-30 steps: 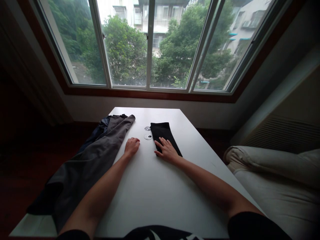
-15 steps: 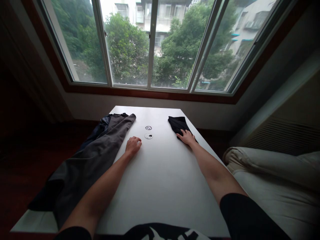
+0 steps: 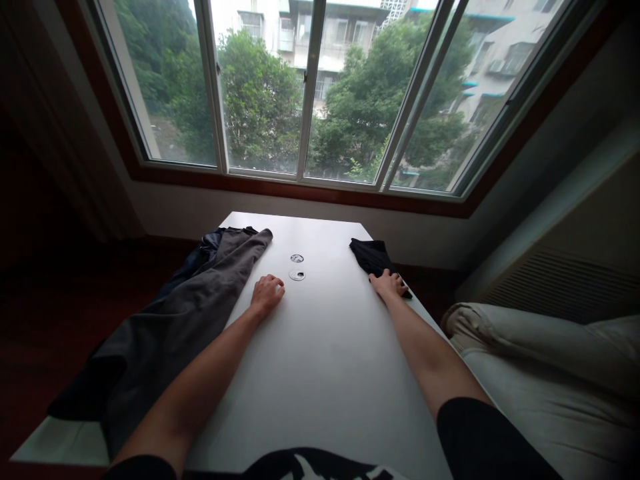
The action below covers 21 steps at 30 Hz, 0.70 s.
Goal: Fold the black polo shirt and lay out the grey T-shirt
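Observation:
A folded black piece of clothing (image 3: 373, 253) lies along the table's right edge, its near corner reaching that edge. My right hand (image 3: 389, 285) rests palm down on its near end, with the fingers spread over the cloth. My left hand (image 3: 267, 293) lies on the white table (image 3: 320, 367), left of the middle, fingers loosely bent and nothing held. Close by on its left, a long dark grey garment (image 3: 190, 333) stretches down the table's left side and hangs over the edge. A dark blue, shinier garment (image 3: 207, 250) shows partly from beneath it.
Two round cable-hole covers (image 3: 297, 274) sit in the tabletop between the hands. Beyond the table is a wide window (image 3: 305, 100) with a brown frame. To the right stands a pale padded sofa (image 3: 540, 333). Dark floor (image 3: 50, 320) shows on the left.
The black folded clothing has slid to the right and slightly nearer under my right hand, which moved with it. My left hand has stayed almost where it was.

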### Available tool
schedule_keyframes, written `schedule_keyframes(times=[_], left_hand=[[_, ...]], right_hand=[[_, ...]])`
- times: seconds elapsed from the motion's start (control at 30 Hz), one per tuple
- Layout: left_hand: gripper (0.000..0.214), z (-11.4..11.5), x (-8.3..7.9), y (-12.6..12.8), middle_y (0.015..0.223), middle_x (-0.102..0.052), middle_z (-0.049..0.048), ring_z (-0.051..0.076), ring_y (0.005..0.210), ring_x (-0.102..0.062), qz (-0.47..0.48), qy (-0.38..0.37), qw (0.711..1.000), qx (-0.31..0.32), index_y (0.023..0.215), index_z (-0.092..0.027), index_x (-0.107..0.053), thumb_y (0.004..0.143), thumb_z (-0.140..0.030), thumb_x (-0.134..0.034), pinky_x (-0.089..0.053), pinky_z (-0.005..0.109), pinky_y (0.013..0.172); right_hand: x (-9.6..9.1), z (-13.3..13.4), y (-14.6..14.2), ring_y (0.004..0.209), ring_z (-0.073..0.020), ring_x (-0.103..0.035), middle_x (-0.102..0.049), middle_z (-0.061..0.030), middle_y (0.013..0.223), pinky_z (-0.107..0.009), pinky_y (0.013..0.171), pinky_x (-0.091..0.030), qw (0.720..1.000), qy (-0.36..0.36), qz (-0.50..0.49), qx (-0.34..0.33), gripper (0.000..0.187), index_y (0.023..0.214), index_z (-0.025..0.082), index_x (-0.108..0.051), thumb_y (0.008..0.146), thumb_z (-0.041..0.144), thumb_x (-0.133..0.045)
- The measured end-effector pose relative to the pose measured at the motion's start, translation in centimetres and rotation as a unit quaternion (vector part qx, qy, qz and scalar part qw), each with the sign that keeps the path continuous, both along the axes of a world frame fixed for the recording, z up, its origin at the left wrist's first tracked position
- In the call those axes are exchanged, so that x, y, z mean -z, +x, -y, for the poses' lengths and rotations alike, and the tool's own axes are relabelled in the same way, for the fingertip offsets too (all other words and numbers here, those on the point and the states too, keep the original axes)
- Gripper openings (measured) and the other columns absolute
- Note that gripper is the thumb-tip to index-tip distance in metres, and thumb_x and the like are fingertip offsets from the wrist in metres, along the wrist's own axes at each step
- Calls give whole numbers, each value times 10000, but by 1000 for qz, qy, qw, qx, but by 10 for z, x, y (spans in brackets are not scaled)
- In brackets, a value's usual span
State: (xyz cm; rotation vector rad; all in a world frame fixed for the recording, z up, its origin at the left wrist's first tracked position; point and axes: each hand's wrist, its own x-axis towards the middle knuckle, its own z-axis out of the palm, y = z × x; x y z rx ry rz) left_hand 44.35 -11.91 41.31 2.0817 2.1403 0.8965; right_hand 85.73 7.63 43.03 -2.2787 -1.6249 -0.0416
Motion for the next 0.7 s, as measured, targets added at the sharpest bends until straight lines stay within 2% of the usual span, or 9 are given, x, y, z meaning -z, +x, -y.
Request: schedule_keyframes(times=[0.2,0.3,0.4,0.5,0.57,0.63,0.7], left_hand=[[254,1,-1,2,1186,-660,76,262,1148,-554,1,-3,1000,-3,1072,-246,-755,952,-338,-551,-404,372,1011],[253,2,-1,2,1187,-660,74,259,1146,-554,0,-4,1000,-2,1077,-246,-753,952,-337,-552,-406,367,1005],[248,3,-2,2,1184,-660,69,255,1145,-554,-4,-5,1000,-1,1083,-251,-750,951,-331,-556,-407,360,997],[251,3,-3,2,1187,-658,74,254,1146,-554,-6,-8,1000,1,1089,-247,-749,955,-321,-551,-409,359,989],[253,4,-3,2,1191,-657,79,255,1146,-554,-5,-9,1000,2,1092,-244,-750,958,-319,-548,-410,360,987],[253,4,-4,3,1192,-656,79,255,1146,-554,-4,-10,1000,2,1091,-244,-750,958,-316,-548,-407,363,991],[253,4,-4,3,1192,-656,78,257,1151,-551,-1,-10,1000,2,1092,-245,-749,959,-316,-546,-402,366,1000]], right_hand=[[15,38,1,1272,-323,-457,-578,-175,1296,-506,1060,-300,987,110,53,-106,349,1216,167,-556,899,307,-509],[14,51,2,1166,-292,-521,-638,-139,1164,-447,1020,-332,979,113,72,-153,241,1106,183,-586,881,221,-506],[5,54,4,1056,-275,-563,-662,-129,1076,-383,920,-384,974,93,85,-186,173,1024,189,-622,898,215,-506],[-6,49,8,988,-262,-584,-675,-118,1030,-345,830,-415,977,60,67,-195,194,995,197,-657,939,278,-490],[-12,43,10,978,-262,-592,-682,-119,1020,-349,833,-432,980,48,51,-186,266,1024,196,-676,973,337,-457],[-13,37,12,1092,-289,-572,-673,-143,1131,-389,922,-433,981,64,57,-174,344,1143,190,-674,990,397,-446],[-7,31,12,1302,-333,-458,-583,-170,1363,-480,1052,-374,980,72,77,-167,454,1327,203,-612,986,464,-462]])
